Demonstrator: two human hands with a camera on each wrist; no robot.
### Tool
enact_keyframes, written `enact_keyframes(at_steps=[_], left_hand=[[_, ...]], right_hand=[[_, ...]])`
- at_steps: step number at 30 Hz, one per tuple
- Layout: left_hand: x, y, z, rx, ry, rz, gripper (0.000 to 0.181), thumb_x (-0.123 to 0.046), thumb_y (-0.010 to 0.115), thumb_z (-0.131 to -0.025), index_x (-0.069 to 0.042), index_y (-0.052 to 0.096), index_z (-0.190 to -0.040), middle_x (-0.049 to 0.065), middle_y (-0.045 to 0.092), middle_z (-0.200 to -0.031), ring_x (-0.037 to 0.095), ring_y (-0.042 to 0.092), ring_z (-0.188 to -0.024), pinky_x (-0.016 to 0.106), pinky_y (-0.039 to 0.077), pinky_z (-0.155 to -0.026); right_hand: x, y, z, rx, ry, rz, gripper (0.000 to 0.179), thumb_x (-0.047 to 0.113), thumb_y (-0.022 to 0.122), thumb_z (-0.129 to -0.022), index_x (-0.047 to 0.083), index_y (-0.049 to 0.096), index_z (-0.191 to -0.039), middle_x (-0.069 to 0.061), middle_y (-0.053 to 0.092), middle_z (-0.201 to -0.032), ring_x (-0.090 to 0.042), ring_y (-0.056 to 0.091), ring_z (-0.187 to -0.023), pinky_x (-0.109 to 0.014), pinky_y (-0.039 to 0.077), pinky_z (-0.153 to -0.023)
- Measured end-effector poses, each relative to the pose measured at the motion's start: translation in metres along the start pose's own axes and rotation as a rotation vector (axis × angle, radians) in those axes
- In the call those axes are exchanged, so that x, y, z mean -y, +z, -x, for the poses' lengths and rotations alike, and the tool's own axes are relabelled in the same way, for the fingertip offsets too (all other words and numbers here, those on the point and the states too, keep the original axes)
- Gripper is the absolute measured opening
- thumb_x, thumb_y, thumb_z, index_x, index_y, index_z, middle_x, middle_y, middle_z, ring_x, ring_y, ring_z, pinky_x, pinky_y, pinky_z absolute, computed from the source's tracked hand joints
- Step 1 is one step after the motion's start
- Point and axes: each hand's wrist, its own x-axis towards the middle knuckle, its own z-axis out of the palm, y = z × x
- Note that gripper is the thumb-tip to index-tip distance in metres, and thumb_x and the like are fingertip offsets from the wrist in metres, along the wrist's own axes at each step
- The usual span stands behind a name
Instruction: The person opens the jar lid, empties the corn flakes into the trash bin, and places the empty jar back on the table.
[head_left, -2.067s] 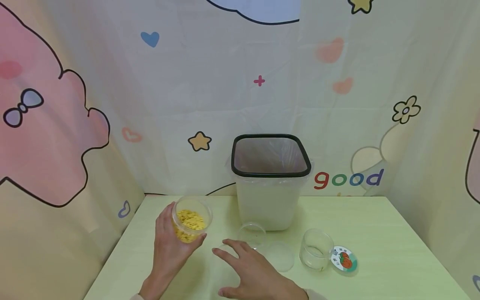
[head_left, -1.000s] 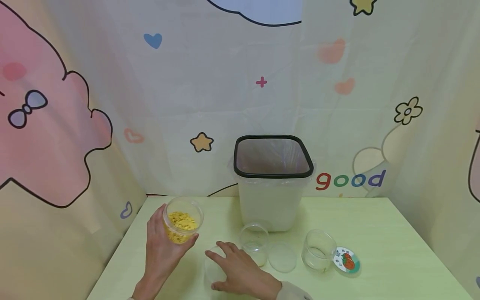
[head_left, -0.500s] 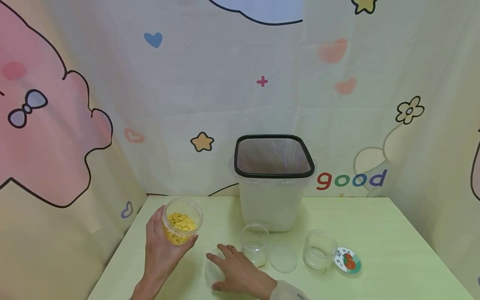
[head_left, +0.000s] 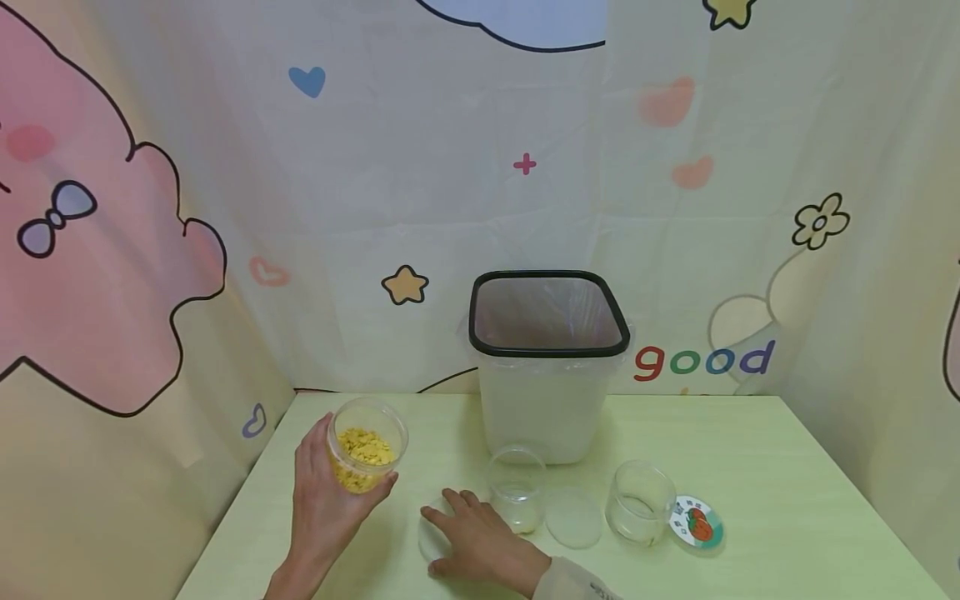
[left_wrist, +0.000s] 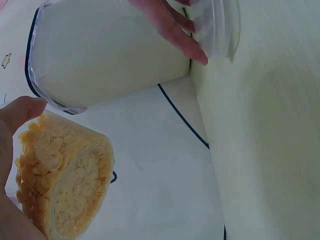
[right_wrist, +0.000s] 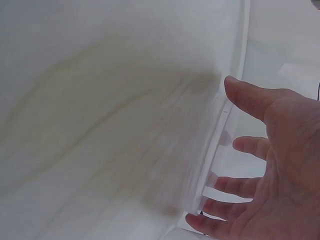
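My left hand (head_left: 330, 492) grips a clear jar of yellow flakes (head_left: 365, 450), tilted above the left part of the table. In the left wrist view the flakes (left_wrist: 65, 175) show through its side and base. Low at the middle of the table, my right hand (head_left: 487, 537) spreads its fingers over a clear round lid (head_left: 431, 537), touching it and partly hiding it. The right wrist view shows the thumb and fingers extended along the lid's rim (right_wrist: 215, 132). Just beyond that hand stands a clear jar (head_left: 519, 500), with another clear lid (head_left: 573, 518) to its right.
Further right are a second clear jar (head_left: 639, 504) and a round lid with a tomato picture (head_left: 697, 523). A white bin (head_left: 542, 408) with a black rim and plastic liner stands at the table's back. A patterned curtain (head_left: 420, 183) hangs behind.
My right hand came down onto the lid and has shifted it slightly right; the nearby clear jar and lid also sit a little further right. The flake jar moved left, then stayed nearly still.
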Motion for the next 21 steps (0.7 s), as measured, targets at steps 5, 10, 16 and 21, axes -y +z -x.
enact_keyframes(at_steps=[5,10,16,21], left_hand=[[0.0,0.0011,0.0012,-0.007,0.025,-0.007,0.119,-0.029,0.097,-0.05,-0.004,0.032,-0.147,0.02,0.044,-0.139,0.035,0.043,-0.125,0.059,0.047,-0.096],[-0.0004,0.0014,0.0022,-0.014,0.046,-0.013,0.119,-0.029,0.097,-0.051,-0.003,0.032,-0.147,0.02,0.044,-0.138,0.035,0.044,-0.123,0.059,0.047,-0.095],[-0.0005,0.0005,0.0011,-0.028,0.066,-0.015,0.12,-0.029,0.097,-0.049,-0.002,0.033,-0.146,0.021,0.045,-0.136,0.035,0.044,-0.122,0.057,0.046,-0.094],[-0.0011,-0.0003,-0.0011,-0.033,0.077,-0.011,0.12,-0.027,0.098,-0.048,-0.001,0.033,-0.146,0.021,0.045,-0.136,0.036,0.044,-0.122,0.058,0.047,-0.093]], right_hand=[[-0.0021,0.0024,-0.0008,0.013,0.012,-0.019,0.069,0.057,0.072,-0.08,0.035,0.049,-0.142,-0.006,0.042,-0.152,-0.033,0.043,-0.138,-0.053,0.042,-0.107],[-0.0035,0.0049,-0.0026,0.026,0.011,-0.027,0.068,0.06,0.069,-0.081,0.036,0.049,-0.142,-0.005,0.04,-0.154,-0.033,0.038,-0.143,-0.058,0.034,-0.113],[-0.004,0.0054,-0.0027,0.005,-0.038,0.001,0.07,0.063,0.064,-0.083,0.036,0.045,-0.145,-0.004,0.038,-0.157,-0.029,0.035,-0.146,-0.056,0.031,-0.115],[-0.0032,0.0013,-0.0004,-0.029,-0.083,0.004,0.07,0.065,0.059,-0.086,0.038,0.039,-0.148,-0.003,0.034,-0.159,-0.027,0.031,-0.148,-0.056,0.028,-0.117]])
